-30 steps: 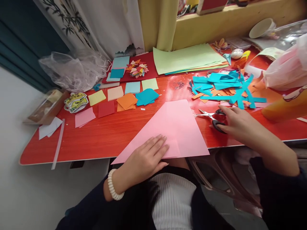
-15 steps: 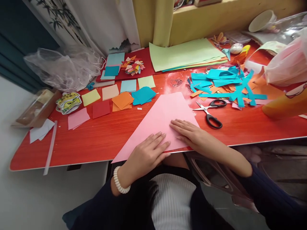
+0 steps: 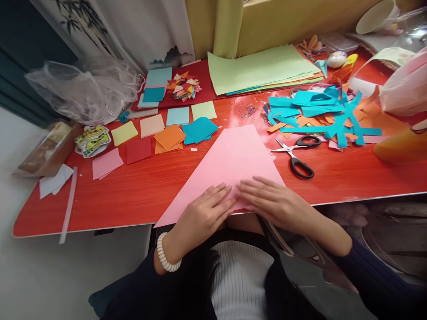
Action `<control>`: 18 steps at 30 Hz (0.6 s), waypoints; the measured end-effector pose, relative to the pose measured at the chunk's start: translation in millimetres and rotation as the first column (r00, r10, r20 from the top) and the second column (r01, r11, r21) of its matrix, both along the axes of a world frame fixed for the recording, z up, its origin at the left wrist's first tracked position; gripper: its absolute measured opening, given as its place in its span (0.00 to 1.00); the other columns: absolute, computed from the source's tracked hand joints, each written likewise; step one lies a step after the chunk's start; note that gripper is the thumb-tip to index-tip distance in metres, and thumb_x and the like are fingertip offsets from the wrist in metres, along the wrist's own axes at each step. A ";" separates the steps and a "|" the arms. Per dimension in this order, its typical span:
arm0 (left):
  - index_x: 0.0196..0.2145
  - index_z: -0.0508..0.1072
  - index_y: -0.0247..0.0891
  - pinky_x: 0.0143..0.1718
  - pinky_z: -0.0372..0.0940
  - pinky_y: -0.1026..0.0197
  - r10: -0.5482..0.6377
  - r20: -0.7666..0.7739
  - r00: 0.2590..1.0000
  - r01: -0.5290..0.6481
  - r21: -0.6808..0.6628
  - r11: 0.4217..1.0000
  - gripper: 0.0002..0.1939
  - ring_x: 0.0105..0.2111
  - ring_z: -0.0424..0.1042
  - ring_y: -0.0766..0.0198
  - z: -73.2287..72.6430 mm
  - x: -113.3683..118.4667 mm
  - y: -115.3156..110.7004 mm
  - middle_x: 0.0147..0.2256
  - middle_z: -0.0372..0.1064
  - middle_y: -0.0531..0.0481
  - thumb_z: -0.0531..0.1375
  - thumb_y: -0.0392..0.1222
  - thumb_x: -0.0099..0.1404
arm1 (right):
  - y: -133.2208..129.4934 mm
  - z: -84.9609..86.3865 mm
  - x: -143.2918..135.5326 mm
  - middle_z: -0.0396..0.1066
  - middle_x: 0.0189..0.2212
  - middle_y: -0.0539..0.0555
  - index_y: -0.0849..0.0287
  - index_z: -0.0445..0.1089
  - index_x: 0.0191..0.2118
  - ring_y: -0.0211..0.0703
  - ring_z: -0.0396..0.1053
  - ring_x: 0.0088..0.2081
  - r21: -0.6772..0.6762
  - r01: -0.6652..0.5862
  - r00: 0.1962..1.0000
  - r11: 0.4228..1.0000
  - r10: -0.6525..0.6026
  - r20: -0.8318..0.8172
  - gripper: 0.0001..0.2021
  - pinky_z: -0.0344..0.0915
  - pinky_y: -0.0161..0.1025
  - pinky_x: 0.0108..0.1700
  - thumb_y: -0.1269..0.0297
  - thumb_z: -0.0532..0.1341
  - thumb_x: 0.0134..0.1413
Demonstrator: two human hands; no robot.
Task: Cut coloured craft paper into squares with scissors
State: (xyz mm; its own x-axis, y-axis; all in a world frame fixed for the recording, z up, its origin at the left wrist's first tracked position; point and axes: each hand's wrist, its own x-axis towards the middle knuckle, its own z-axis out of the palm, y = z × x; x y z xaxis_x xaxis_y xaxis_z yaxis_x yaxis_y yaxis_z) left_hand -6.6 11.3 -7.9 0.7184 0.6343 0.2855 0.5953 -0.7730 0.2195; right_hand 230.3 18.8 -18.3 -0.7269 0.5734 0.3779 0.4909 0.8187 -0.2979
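A large sheet of pink paper (image 3: 230, 155) lies at the front edge of the red table, its near left corner pointing toward me. My left hand (image 3: 208, 211) rests flat on its near part, fingers stretched out, with a cream beaded bracelet at the wrist. Beside it, my right hand (image 3: 267, 200) lies over the near right part of the paper, fingers extended and slightly blurred. The fingertips of both hands almost meet. Black-handled scissors (image 3: 293, 153) lie with blades apart to the right of the paper.
Small paper squares in several colours, such as an orange stack (image 3: 169, 138), lie to the left. Blue and orange paper scraps (image 3: 320, 111) are heaped at the right. Large green sheets (image 3: 256, 71) lie at the back. A yellow-orange object (image 3: 400, 146) stands at the right.
My right hand has slid down the pink paper toward the near edge. My left hand stays in about the same place. The view has shifted slightly.
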 end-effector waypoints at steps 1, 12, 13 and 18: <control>0.53 0.69 0.34 0.60 0.61 0.51 0.000 -0.005 1.000 0.000 -0.002 1.000 0.16 0.60 0.60 0.58 0.5 0.3 0.0 0.57 0.64 0.42 0.50 0.37 0.70 | -4.1 0.2 -0.6 0.66 0.56 0.58 0.65 0.66 0.56 0.44 0.61 0.60 0.023 -0.018 1.000 1.000 0.019 -0.015 0.18 0.57 0.46 0.64 0.69 0.56 0.62; 0.54 0.67 0.30 0.63 0.55 0.58 -0.097 -0.163 0.982 0.090 -0.051 0.995 0.21 0.61 0.58 0.60 38.1 -15.2 40.8 0.58 0.62 0.41 0.42 0.42 0.73 | -8.3 3.7 -4.6 0.71 0.51 0.57 0.64 0.70 0.52 0.45 0.67 0.55 0.001 -0.024 0.995 1.000 0.024 -0.097 0.16 0.65 0.46 0.59 0.73 0.54 0.61; 0.55 0.66 0.33 0.64 0.53 0.58 -0.095 -0.164 0.982 0.085 -0.066 0.994 0.21 0.62 0.56 0.61 38.3 -19.7 58.9 0.60 0.60 0.43 0.42 0.41 0.73 | -8.7 3.9 -4.5 0.71 0.51 0.57 0.64 0.70 0.52 0.44 0.66 0.55 -0.011 -0.022 0.995 1.000 0.021 -0.097 0.16 0.64 0.46 0.59 0.73 0.54 0.61; 0.61 0.57 0.29 0.65 0.49 0.53 -0.039 -0.179 0.983 0.030 -0.056 0.998 0.24 0.65 0.49 0.61 21.4 -30.8 149.7 0.63 0.53 0.40 0.40 0.32 0.71 | -10.4 4.4 -4.9 0.71 0.51 0.56 0.64 0.70 0.52 0.43 0.66 0.56 -0.023 0.001 0.995 1.000 -0.003 -0.096 0.16 0.63 0.46 0.60 0.73 0.53 0.61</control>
